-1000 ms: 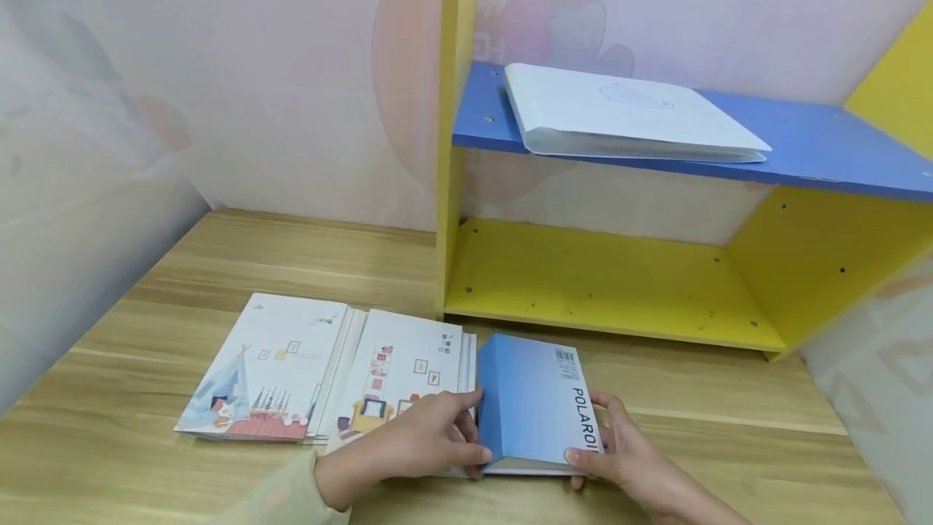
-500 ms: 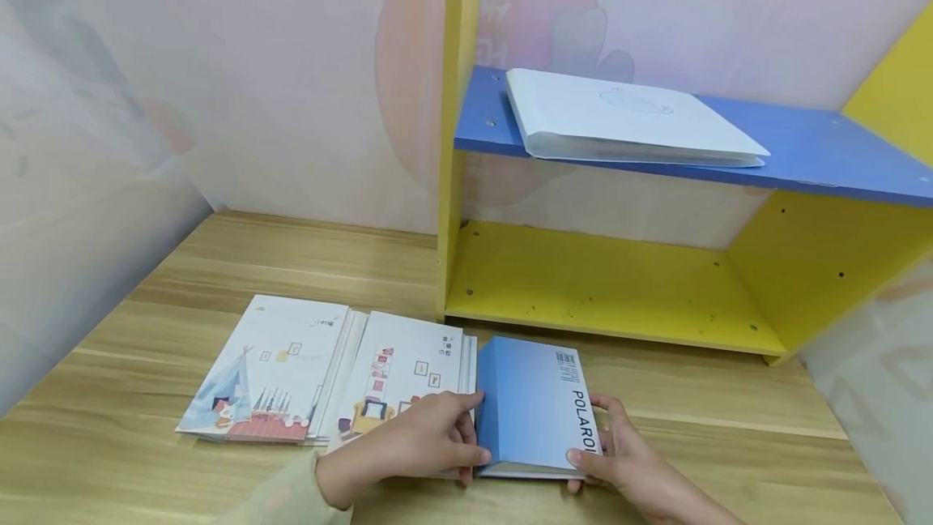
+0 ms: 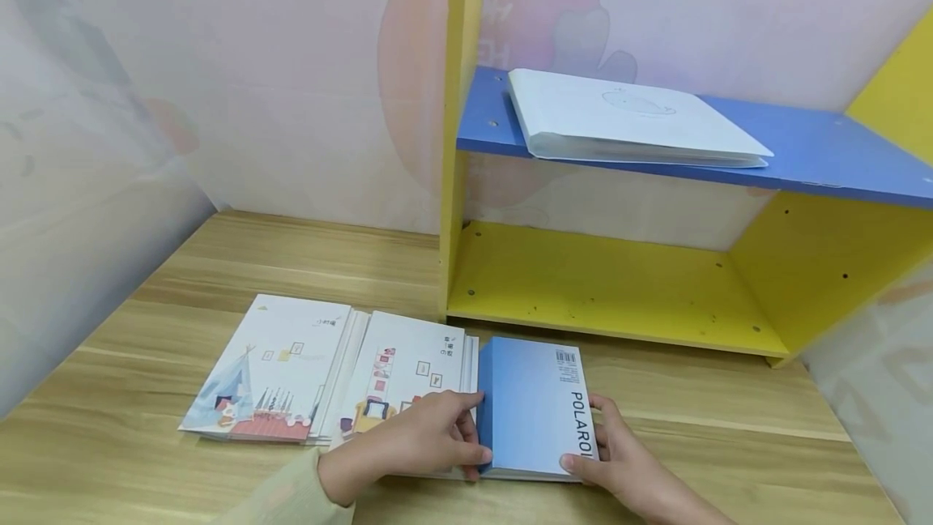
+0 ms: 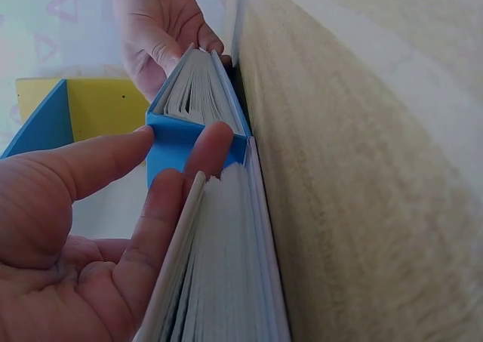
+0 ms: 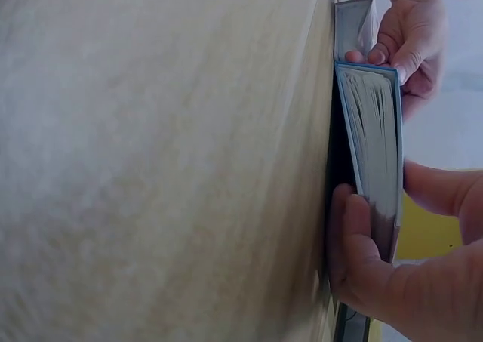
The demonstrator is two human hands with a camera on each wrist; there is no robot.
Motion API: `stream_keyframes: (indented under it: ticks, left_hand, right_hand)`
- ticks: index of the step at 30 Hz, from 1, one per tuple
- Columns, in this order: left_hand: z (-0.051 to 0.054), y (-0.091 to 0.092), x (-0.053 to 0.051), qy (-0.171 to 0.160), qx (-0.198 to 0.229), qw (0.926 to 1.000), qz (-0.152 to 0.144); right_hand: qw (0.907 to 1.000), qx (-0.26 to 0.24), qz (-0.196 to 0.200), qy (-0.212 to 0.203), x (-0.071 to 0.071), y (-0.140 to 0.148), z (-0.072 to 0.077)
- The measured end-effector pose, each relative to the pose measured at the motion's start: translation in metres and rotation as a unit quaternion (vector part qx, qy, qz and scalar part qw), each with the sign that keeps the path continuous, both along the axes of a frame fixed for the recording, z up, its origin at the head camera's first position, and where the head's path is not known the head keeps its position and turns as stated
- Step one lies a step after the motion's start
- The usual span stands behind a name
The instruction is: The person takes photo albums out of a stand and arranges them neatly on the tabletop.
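Note:
A blue photo album with POLAROI legible on its cover lies on the wooden table, slightly raised along its right side. My right hand grips that right edge, thumb on the cover and fingers underneath, as the right wrist view shows. At the blue spine, my left hand touches with thumb and fingertips, its fingers fairly straight between this album and a white illustrated album. The left wrist view shows the blue album's page ends fanned between its covers. Part of the white album is hidden under my left hand.
Another white illustrated album lies farther left. Behind stands a yellow shelf unit with a blue shelf. A white album with a whale-like drawing rests on that shelf, overhanging its front edge.
The blue album's cover has come down a little and looks flatter. My right thumb has slid slightly left and down on it. My left hand stays at the spine.

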State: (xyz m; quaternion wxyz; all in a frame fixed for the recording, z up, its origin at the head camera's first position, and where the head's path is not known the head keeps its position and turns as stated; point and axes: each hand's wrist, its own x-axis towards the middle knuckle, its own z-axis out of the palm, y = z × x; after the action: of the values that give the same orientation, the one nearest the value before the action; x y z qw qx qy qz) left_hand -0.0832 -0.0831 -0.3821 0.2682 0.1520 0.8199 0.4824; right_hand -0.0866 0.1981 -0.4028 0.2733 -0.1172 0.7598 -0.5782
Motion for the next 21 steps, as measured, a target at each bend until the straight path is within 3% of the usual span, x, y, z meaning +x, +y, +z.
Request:
stream_keyframes:
  ticks: [21]
  left_hand:
    - [-0.0008,-0.0002,-0.0007,-0.005,-0.001,1.0000,0.000]
  right_hand:
    - [0.9944,0.099,-0.016,0.034,-0.0007,-0.0057,0.0075]
